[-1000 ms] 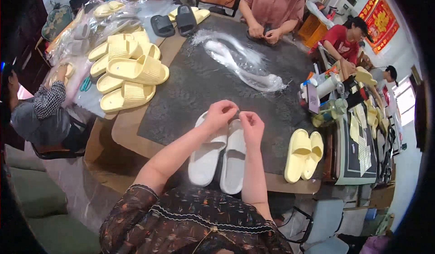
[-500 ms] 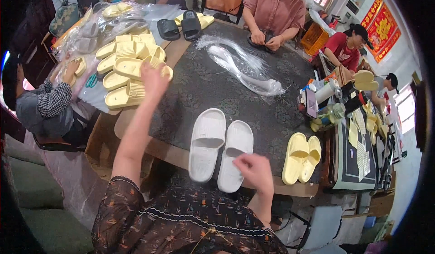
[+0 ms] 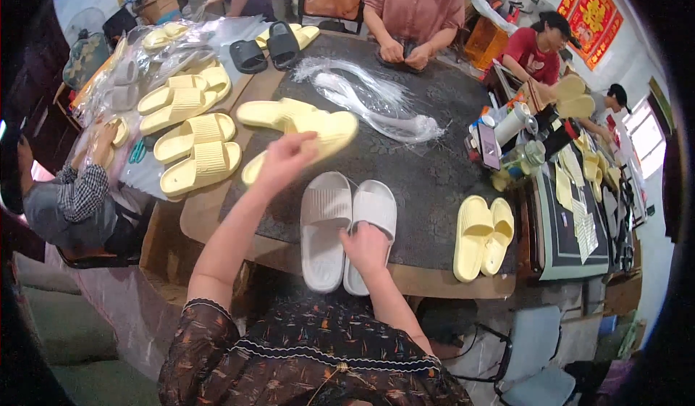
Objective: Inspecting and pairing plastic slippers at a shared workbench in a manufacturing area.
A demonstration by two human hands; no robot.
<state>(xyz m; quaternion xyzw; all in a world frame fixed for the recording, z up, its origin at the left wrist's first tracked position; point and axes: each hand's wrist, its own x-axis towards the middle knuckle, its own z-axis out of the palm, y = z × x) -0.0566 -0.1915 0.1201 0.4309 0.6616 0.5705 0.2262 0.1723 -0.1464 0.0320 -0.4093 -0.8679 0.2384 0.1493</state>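
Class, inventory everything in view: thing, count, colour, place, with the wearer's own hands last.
Main table: one, dark-topped, centre
Grey slide sandals: two, pale grey, near edge; more, uncounted, left
Yellow slide sandals: many, overlapping, pale yellow, left, mid-left and right
Black slide sandals: at least two, black, far left
Plastic sleeves: bundle, uncounted, clear, mid-table
Scissors: one, teal, left
Phone: one, dark-edged, right
Bottle: at least one, clear, right
Wall hanging: one, red-gold, upper right
Co-workers: at least five, mixed clothing, left, far side and right
Left hand: one, bare, holding yellow slide sandals
Right hand: one, bare, over right grey slide
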